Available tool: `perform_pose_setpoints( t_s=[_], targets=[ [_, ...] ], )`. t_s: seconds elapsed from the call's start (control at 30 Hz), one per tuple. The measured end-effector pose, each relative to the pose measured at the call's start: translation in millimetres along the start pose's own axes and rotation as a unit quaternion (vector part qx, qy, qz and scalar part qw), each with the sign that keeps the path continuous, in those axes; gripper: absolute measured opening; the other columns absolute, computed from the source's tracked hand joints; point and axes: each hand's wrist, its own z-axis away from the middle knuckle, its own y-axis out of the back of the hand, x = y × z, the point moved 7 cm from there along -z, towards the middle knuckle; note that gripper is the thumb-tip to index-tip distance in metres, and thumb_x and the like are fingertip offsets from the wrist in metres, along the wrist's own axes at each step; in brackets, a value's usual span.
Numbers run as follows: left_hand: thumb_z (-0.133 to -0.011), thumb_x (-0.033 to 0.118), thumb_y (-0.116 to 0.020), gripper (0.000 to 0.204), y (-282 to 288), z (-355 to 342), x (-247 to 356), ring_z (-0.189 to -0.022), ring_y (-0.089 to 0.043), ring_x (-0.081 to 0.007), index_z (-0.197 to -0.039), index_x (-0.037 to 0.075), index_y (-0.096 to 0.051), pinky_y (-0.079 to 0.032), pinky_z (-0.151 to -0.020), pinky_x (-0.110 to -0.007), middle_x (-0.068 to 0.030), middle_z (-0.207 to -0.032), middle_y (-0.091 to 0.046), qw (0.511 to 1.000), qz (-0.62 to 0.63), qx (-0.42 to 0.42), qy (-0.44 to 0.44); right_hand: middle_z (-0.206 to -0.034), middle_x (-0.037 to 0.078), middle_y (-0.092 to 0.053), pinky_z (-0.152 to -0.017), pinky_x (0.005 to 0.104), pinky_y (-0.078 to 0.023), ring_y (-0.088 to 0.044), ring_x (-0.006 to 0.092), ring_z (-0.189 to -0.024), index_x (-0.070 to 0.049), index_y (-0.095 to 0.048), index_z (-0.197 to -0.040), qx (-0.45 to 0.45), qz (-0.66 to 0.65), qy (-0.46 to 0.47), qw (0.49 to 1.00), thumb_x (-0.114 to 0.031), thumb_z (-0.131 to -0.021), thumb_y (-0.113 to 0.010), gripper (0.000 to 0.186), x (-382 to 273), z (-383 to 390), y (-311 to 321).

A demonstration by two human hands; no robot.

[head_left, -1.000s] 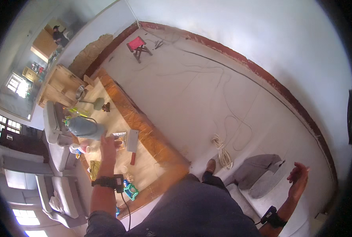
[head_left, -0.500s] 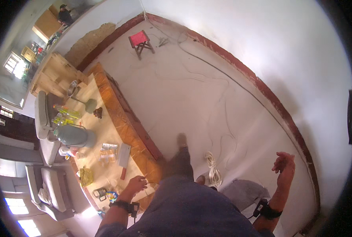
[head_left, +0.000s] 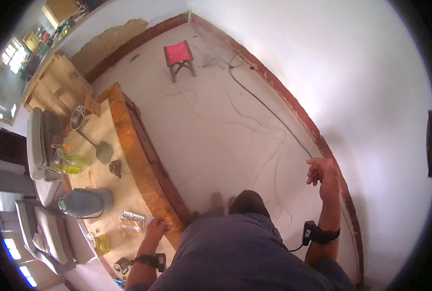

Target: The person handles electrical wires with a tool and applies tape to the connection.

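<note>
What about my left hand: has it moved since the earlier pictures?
Yes: against the table, the left hand now appears nearer the orange border, farther from the grey jug.

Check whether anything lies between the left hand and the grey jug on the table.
Yes: a shiny packet lies on the table between the left hand and the grey jug. It looks low, so a reach above it seems unhindered.

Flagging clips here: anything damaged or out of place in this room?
Yes. A rough brown patch on the white wall looks like bare, damaged surface, and a dark cable lies loose across the floor.
</note>
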Motion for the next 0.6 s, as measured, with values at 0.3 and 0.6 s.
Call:
perform_pose_setpoints(
  t_s=[0.3,0.6],
  targets=[
    [-0.089,0.012,-0.059,0.037,4.8,-54.2,67.1,-0.075,-0.068,-0.0194,-0.121,-0.005,-0.055,-0.054,-0.061,-0.028,-0.0149,-0.092,-0.066,0.993,0.081,0.06,0.067,-0.073,0.006,-0.058,-0.053,0.0242,-0.039,-0.056,0.0122,-0.058,0.0,-0.065,-0.101,-0.116,-0.002,0.001,0.993,-0.054,-0.102,-0.026,0.066,-27.8,-209.0,-113.0],
    [-0.086,0.021,-0.062,0.035,32.6,-128.9,177.2,-0.079,-0.067,-0.0186,-0.111,-0.003,-0.064,-0.054,-0.07,-0.033,-0.0143,-0.091,-0.069,0.986,0.059,0.153,0.035,-0.07,0.005,-0.057,-0.052,0.0234,-0.037,-0.054,0.0128,-0.057,0.001,-0.063,-0.101,-0.225,0.011,0.014,0.974,-0.062,-0.098,-0.024,0.074,-80.7,-421.5,-244.1]
  ],
)
